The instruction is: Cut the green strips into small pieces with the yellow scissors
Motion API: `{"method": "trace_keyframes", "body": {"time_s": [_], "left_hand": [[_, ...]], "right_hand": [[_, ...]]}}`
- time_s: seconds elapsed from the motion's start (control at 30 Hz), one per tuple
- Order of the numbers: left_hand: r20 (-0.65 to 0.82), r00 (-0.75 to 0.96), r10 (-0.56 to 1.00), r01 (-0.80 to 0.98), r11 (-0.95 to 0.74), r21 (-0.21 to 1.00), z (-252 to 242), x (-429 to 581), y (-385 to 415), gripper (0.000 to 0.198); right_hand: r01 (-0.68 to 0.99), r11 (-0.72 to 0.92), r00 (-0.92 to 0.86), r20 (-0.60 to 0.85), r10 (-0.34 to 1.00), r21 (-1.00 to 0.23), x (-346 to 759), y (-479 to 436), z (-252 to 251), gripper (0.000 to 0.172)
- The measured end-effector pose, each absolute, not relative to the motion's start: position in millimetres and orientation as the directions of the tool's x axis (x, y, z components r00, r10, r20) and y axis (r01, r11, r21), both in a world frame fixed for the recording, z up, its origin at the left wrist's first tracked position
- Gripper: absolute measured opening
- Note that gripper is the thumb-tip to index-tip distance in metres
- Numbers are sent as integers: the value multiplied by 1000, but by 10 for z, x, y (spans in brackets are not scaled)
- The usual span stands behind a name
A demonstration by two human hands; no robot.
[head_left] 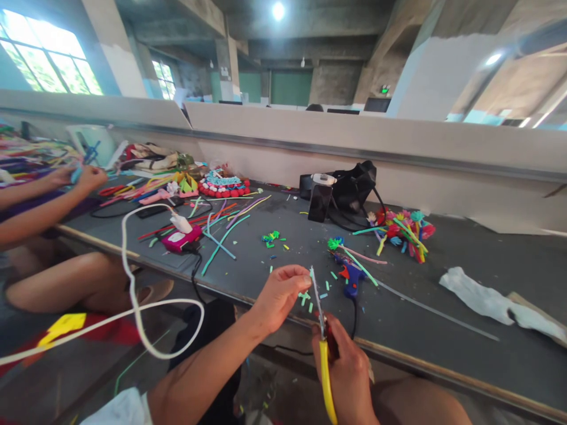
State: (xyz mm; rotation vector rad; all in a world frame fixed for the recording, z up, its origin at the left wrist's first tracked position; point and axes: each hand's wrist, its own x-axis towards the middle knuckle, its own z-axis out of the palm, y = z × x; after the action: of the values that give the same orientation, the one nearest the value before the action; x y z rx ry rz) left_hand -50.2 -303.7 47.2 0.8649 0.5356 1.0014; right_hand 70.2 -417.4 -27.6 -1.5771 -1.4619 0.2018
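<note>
My left hand point(281, 295) pinches something small near the blade tip, too small to name, just above the table's front edge. My right hand point(348, 369) grips yellow-handled scissors point(319, 313), blades pointing up toward my left fingers. Small green cut pieces point(305, 295) lie scattered on the dark table point(443, 283) right beyond my hands. A blue glue gun point(349, 277) lies flat just past the scissors, with a green-tipped pipe cleaner flower point(336, 243) resting across it.
A bunch of colourful pipe cleaner flowers point(405, 230) lies at the right, a black bag point(354, 189) behind it, a white cloth point(482, 298) far right. Loose pipe cleaners point(221, 227) and a pink device point(181, 239) lie left. Another person's hands point(77, 176) work at far left.
</note>
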Motion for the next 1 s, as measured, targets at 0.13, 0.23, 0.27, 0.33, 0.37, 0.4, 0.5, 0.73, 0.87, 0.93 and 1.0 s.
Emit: {"method": "trace_keyframes", "body": {"time_s": [0.13, 0.23, 0.27, 0.33, 0.37, 0.4, 0.5, 0.73, 0.87, 0.93, 1.0], "left_hand": [[-15, 457, 889, -497, 269, 825, 484, -491, -3041, 7], [-19, 463, 886, -491, 274, 827, 492, -479, -3061, 8], [-15, 463, 886, -485, 267, 833, 493, -477, -3065, 8], [-1, 462, 887, -465, 243, 851, 492, -488, -3052, 9], [12, 459, 889, -448, 220, 867, 493, -505, -3029, 9], [28, 450, 893, -422, 185, 887, 494, -534, -2993, 9], [82, 380, 921, -234, 10, 972, 498, -701, -2803, 12], [121, 268, 956, 638, -270, 722, 375, -1193, -2319, 12], [110, 243, 964, 770, -261, 582, 279, -1227, -2273, 13], [106, 236, 966, 815, -256, 520, 257, -1208, -2276, 14], [108, 233, 967, 844, -256, 471, 248, -1193, -2276, 14]], "right_hand": [[668, 200, 259, 476, 841, -717, 690, -4181, -244, 26], [648, 211, 264, 476, 839, -732, 672, -4176, -228, 25], [642, 211, 265, 471, 841, -737, 667, -4172, -222, 24], [633, 205, 269, 460, 846, -747, 662, -4162, -207, 22], [629, 198, 274, 453, 848, -752, 663, -4158, -196, 21], [624, 190, 283, 445, 849, -758, 668, -4154, -183, 22], [595, 150, 333, 412, 848, -790, 709, -4147, -130, 25], [529, 48, 455, 332, 826, -847, 876, -4152, -26, 34], [387, 16, 524, 234, 819, -922, 869, -4168, -21, 39], [342, 14, 554, 214, 805, -940, 847, -4177, -21, 41], [320, 12, 570, 202, 797, -947, 831, -4182, -20, 41]]}}
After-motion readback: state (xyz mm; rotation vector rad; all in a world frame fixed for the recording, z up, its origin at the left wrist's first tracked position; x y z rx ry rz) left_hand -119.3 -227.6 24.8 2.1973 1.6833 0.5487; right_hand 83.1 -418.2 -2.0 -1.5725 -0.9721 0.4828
